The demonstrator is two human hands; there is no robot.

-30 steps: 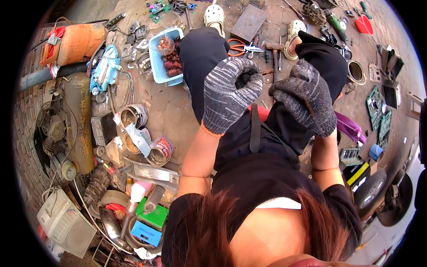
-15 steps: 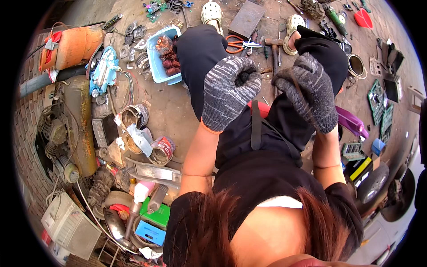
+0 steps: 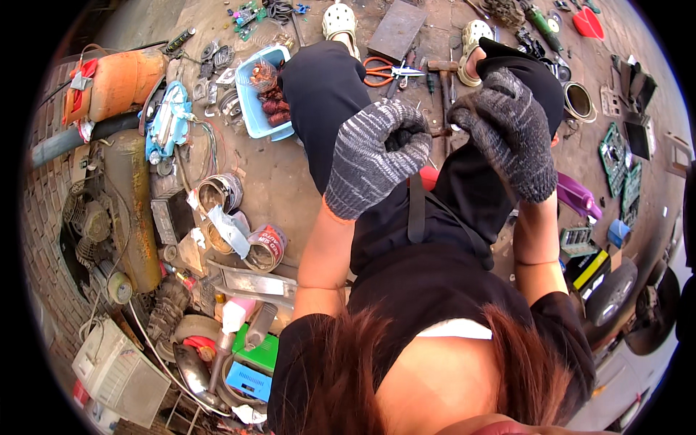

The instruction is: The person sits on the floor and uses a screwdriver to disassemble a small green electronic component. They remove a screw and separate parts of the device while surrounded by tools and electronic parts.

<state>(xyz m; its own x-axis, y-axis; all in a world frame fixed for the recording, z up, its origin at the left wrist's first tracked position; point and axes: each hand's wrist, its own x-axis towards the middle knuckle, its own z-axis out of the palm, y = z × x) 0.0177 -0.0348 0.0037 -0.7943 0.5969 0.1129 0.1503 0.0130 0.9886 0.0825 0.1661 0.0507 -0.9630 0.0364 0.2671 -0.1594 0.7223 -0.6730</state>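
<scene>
Both hands wear grey knitted work gloves and are raised over my lap, a small gap between them. My left hand (image 3: 378, 158) is closed, its fingers curled round toward the thumb; whatever it holds is too small or hidden to make out. My right hand (image 3: 507, 136) is also closed, fingertips pinched toward the left hand, and its contents are hidden too. Beyond them on the ground lie orange-handled pliers (image 3: 391, 71) and a hammer (image 3: 444, 87) with its head away from me. A light blue basin (image 3: 255, 110) with copper-coloured wire coils stands beside my left knee.
A flat metal plate (image 3: 396, 29) lies between my feet. To the left are an orange gas cylinder (image 3: 127, 81), open tins (image 3: 265, 248) and piled scrap. On the right are a purple plastic part (image 3: 578, 196), green circuit boards (image 3: 613, 159), a tyre (image 3: 610, 293) and a red scoop (image 3: 589, 23).
My right hand has shifted slightly right and toward the top of the view. The left hand has turned a little and stays closed. The gap between them is about the same.
</scene>
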